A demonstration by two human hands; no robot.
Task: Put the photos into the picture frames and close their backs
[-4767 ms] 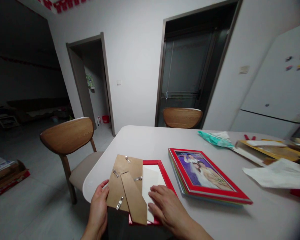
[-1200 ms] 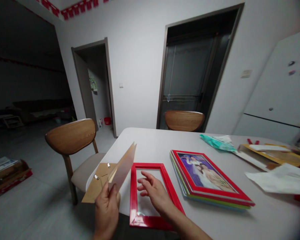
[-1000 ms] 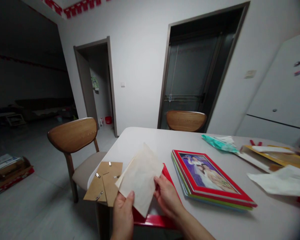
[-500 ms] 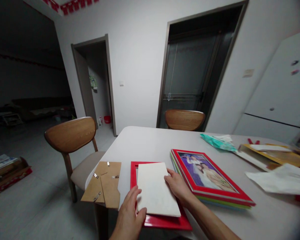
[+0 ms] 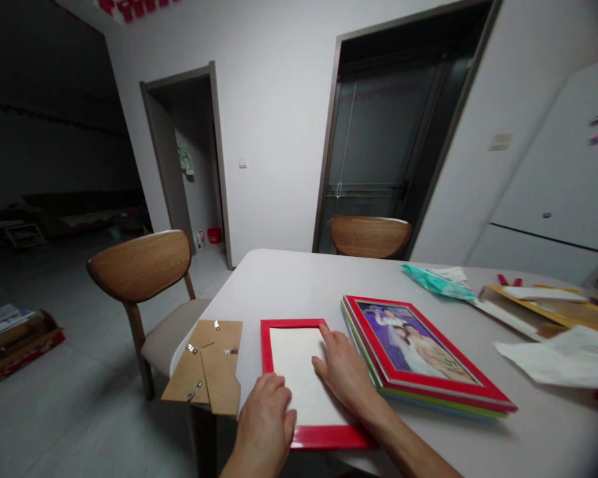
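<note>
A red picture frame (image 5: 329,436) lies at the near edge of the table, with a white board (image 5: 299,378) sitting inside its border. My left hand (image 5: 266,415) is bent over the frame's left side, its thumb by the board's lower left. On the right side, my right hand (image 5: 341,365) rests with its fingers stretched along the border and its thumb on the board. To the left lies a brown backing board (image 5: 219,368) with metal clips and a stand flap. Right of the hands is a stack of frames, topped by a red framed photo (image 5: 418,342).
A teal packet (image 5: 436,282), a yellow envelope (image 5: 583,312) and a crumpled white sheet (image 5: 563,358) are on the table's right part. One wooden chair (image 5: 144,265) stands left of the table, another chair (image 5: 371,237) behind it. A box (image 5: 22,345) is on the floor.
The white board has gone down into the red frame, so the frame's border now shows around it. My right hand has shifted slightly left, over the frame's right side.
</note>
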